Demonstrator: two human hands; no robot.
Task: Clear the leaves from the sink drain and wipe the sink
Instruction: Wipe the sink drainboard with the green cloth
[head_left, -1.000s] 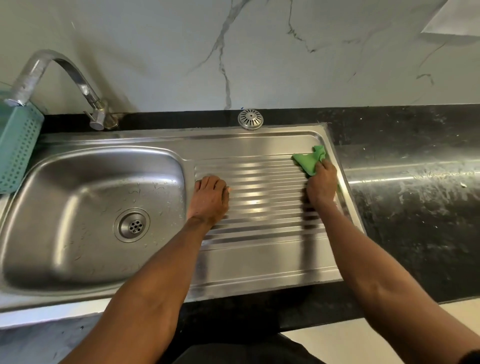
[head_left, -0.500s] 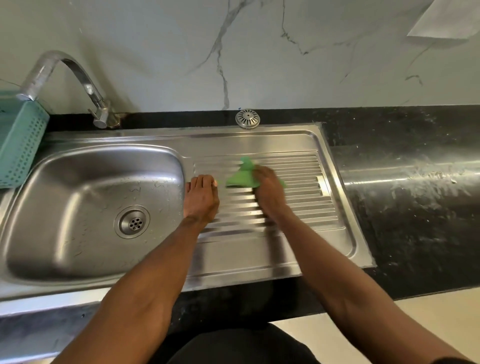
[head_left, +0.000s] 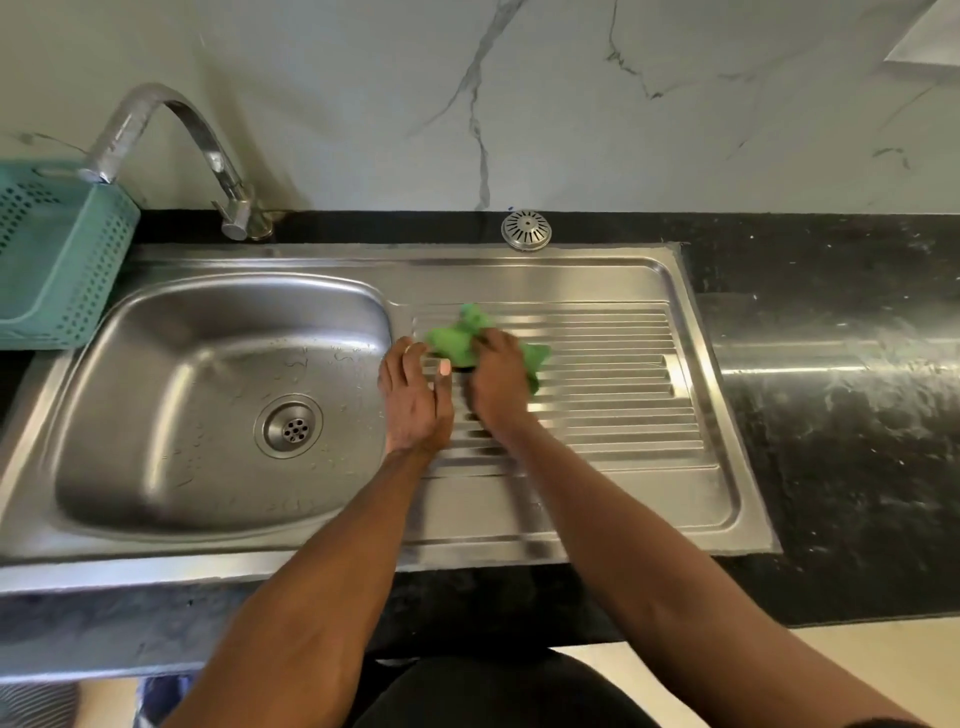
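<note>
Green cloth (head_left: 470, 338), crumpled and soft, has swept from the ribbed drainboard's far right end to its left end, clenched under the right hand (head_left: 496, 382), so wiping is well along. Left hand (head_left: 413, 397) lies flat and released just beside it; steel sink (head_left: 156, 395) drain (head_left: 288, 426) shows no leaves.

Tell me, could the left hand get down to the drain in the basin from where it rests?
Probably yes. The left hand lies flat at the basin's edge, holding nothing, and the drain sits uncovered just to its left. The right hand with the green cloth is on the other side.
</note>
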